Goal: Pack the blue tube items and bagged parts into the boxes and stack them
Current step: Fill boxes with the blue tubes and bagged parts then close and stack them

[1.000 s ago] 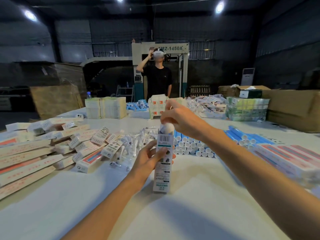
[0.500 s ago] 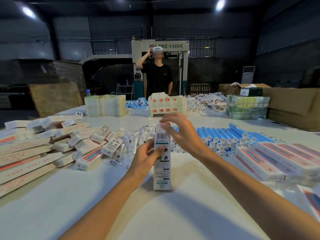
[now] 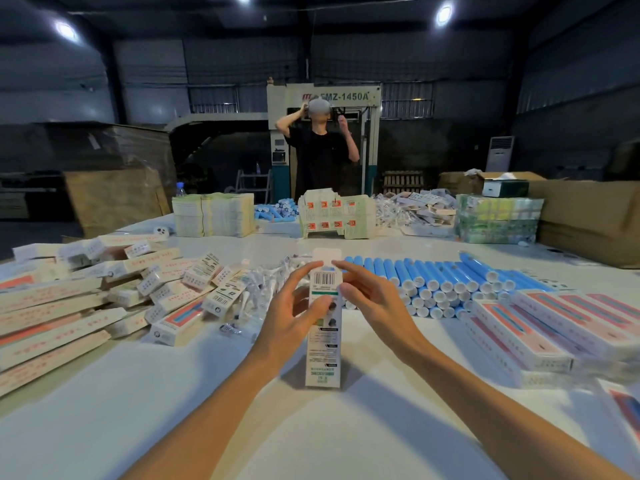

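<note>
Closing the box [image 3: 323, 355] looks like the step in hand: it stands upright on the table [image 3: 311, 438], centre-front, with its top flap [image 3: 327, 255] sticking up and not yet tucked. Left hand [image 3: 291, 317] holds it, fingers spread, thumb laid across the front face, index on the upper left edge. Right hand [image 3: 374, 303] is loose w/ near-straight fingers, tips touching the upper right edge just under the flap. Can't tell if tube + bag are inside, top is hidden by the flap. To do it well imo: keep the left thumb low as an anchor so the tall narrow box doesn't tip, fold the side tabs in first, then roll the flap over w/ the right index and push the tongue in along the crease, not on the panel. Thin printed card, glossy, barcode + green band up top; it'll dent if squeezed mid-wall, so pressure near corners only. Blue tubes [image 3: 433, 278] lie in a neat row just right of the box, smooth cylinders w/ white end caps, will roll if bumped. Bagged parts [image 3: 266, 285] sit in a heap just left, clear crinkly film, slippery. Loose pile of cartons [image 3: 52, 320] far left, stacked cartons [image 3: 554, 320] right.
</note>
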